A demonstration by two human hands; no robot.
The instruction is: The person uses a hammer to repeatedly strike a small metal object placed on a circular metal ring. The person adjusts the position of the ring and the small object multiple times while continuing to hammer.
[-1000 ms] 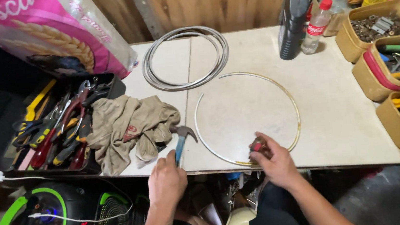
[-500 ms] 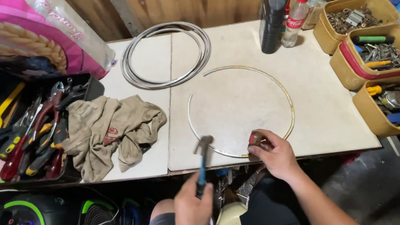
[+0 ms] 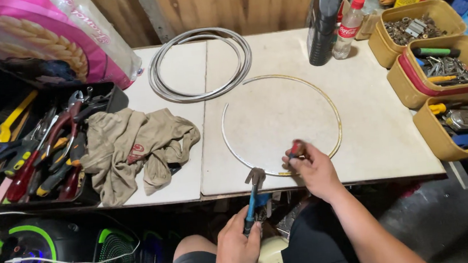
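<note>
worktop (image 3: 392, 134): pale boards, seam running front to back left of centre.
bag (image 3: 28, 42): pink, big, at back left corner.
tool tray (image 3: 38, 148): black, off left edge, full of pliers and screwdrivers.
rag (image 3: 134, 151): khaki, crumpled, near front edge on left board.
cable coil (image 3: 200, 64): grey, flat, toward back edge across the seam.
ring (image 3: 321, 95): thin pale metal hoop, flat on right board, near arc reaching front edge; gap visible at back left.
bins (image 3: 437, 68): three yellow tubs down right edge, hardware and hand tools inside.
bottles (image 3: 323, 22): dark one and clear red-capped one at back edge.
right hand (image 3: 313, 169): resting on front edge, fingers closed on small red-handled tool (image 3: 295, 149); tool tip down at ring's near arc, fingers just inside the ring line.
left hand (image 3: 236, 250): below front edge, fist closed round blue handle.
hammer (image 3: 253, 194): upright, head level with front edge, just left of ring's near arc; contact not clear.
change: hammer nearer the ring than half a second ago, head then lower and further left; right hand same spot.
</note>
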